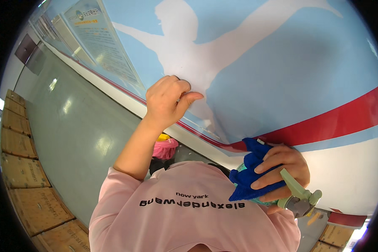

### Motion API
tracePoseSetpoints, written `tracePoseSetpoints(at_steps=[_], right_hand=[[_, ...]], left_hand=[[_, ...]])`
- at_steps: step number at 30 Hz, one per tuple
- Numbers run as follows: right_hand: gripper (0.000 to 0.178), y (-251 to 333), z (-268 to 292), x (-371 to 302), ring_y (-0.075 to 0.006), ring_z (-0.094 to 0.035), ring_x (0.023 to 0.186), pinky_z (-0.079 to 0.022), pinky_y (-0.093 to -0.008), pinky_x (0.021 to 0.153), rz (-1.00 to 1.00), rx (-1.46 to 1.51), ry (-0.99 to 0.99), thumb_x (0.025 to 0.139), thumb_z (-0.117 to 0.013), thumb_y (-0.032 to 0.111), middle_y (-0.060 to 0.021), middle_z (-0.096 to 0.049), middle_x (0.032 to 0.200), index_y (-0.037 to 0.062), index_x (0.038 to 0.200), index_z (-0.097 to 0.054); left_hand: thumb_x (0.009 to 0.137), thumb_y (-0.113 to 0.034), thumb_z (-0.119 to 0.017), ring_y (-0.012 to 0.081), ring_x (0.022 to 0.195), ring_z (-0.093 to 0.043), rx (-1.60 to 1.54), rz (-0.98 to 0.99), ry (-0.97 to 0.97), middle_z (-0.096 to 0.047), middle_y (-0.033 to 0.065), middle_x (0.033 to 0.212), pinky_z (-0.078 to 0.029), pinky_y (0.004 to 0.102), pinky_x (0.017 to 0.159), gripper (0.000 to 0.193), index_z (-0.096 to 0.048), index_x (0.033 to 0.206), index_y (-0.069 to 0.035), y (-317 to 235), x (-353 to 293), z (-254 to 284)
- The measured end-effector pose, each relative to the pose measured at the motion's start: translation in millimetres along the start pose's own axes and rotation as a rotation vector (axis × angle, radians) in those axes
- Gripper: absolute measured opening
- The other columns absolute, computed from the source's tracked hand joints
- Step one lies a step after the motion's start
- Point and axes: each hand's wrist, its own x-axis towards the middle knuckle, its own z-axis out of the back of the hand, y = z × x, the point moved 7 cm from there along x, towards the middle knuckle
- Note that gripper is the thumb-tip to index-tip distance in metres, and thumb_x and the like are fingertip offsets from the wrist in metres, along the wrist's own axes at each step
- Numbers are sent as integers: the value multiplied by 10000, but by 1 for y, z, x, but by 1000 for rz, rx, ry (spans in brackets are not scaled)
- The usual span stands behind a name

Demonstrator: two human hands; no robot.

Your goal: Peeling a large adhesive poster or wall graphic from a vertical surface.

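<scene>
- Left hand (170,98) was a loose fist, thumb out, no held item visible; wall contact unclear.
- Right hand (287,164) wrapped royal-blue fabric cloth (251,166) plus teal spray bottle with pale-green trigger head (298,190).
- Bottle sat rightward and torso-side of left hand, trigger head rightmost, axis partly hidden.
- Light-blue printed wall panel (260,71) lay ahead; left hand nearer.
</scene>
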Motion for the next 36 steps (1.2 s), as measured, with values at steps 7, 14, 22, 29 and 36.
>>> tracePoseSetpoints(at_steps=[7,14,22,29,36], right_hand=[[367,2,0,-2,-272,-589,881,-439,-337,704,9,-16,-51,579,-789,425,-102,-664,950,142,782,-671],[350,1,-1,-1,-265,-586,870,-436,-334,689,20,-3,-55,593,-783,412,-98,-664,952,141,783,-669],[309,0,0,0,-281,-586,875,-447,-349,668,26,28,-4,638,-761,376,-111,-653,960,120,776,-659],[318,-1,0,-4,-263,-573,880,-427,-348,698,31,8,-64,636,-758,418,-88,-664,935,145,775,-673],[311,0,0,-7,-257,-568,873,-429,-339,686,68,33,-46,658,-750,404,-88,-664,948,134,791,-674]], left_hand=[[660,-173,-750,226,543,-447,-107,178,-62,-468,50,628,-359,319,496,290,-490,755,-86,-1,-5,0],[472,-308,-846,193,521,-437,55,263,-5,-428,30,589,-344,295,474,505,-448,708,-107,-7,2,-2],[574,-110,-823,113,519,-424,-43,211,48,-460,25,591,-376,220,485,374,-469,684,-62,-1,5,3],[708,-70,-677,212,563,-464,-48,164,11,-472,48,637,-376,304,512,175,-510,759,-83,-4,-2,0],[797,-30,-560,170,562,-444,-288,287,-101,-480,51,642,-361,278,520,62,-501,788,-45,6,-11,-1]])
